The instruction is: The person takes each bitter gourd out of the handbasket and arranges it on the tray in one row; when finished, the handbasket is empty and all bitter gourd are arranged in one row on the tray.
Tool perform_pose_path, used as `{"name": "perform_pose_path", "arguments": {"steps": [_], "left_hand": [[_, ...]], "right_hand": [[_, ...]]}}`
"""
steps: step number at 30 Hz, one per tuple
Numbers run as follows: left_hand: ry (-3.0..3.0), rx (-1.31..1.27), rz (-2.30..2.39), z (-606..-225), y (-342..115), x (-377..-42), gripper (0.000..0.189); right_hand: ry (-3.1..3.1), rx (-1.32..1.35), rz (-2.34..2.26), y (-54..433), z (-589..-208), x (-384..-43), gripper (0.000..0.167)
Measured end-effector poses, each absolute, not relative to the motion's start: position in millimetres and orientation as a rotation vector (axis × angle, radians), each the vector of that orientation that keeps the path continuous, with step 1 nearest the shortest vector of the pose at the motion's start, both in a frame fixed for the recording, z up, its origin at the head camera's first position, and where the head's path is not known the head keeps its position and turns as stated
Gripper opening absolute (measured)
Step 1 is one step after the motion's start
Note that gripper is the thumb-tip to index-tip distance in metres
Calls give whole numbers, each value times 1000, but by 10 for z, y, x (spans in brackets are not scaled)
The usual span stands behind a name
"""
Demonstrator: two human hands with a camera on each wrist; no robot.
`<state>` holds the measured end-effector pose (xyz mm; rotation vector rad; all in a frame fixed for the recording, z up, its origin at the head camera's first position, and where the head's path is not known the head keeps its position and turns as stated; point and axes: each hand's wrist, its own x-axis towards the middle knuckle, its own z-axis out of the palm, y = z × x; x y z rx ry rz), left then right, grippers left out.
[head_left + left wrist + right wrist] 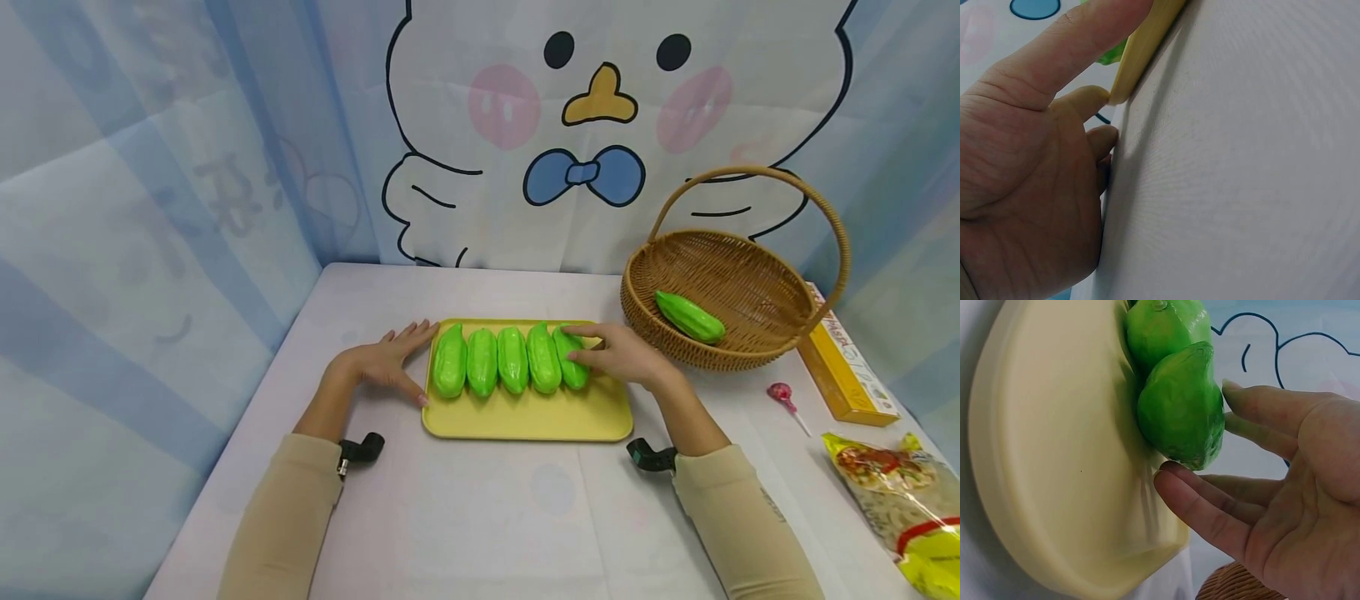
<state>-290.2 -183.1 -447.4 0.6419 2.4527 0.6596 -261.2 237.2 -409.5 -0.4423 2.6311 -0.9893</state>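
A yellow tray point(525, 425) bears several glossy green toy vegetables, shaped like bitter gourds, side by side in a row. At its left edge, my left hand point(386, 362) spreads its fingers, with the thumb at the rim. The left wrist view has the thumb point(1079, 47) stretched toward the tray point(1141, 56). My right hand point(618, 354) is around the rightmost bitter gourd point(572, 371), thumb and fingers extended. In the right wrist view, fingertips lie right beside this bitter gourd point(1182, 406), with the fingers mostly straight.
Behind the right hand stands a wicker basket point(637, 287) with a tall handle and one green bitter gourd point(690, 317) inside. Farther right lie a wrapped lollipop point(782, 396), a yellow box point(843, 375) and a plastic food bag point(900, 500). A printed curtain point(465, 208) hangs behind the table.
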Motion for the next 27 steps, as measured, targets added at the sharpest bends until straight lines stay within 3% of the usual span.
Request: {"name": "perform_pose_path", "arguments": {"steps": [17,27], "left_hand": [[2438,622,680,-4466,-1834,-2902,141],[2445,671,651,-4479,-1846,-2917,140]], "right_hand": [[2654,-452,-980,2379,-4075,-2600,58],[2754,-558,-1081,2372,-3982,-2562,52]]}}
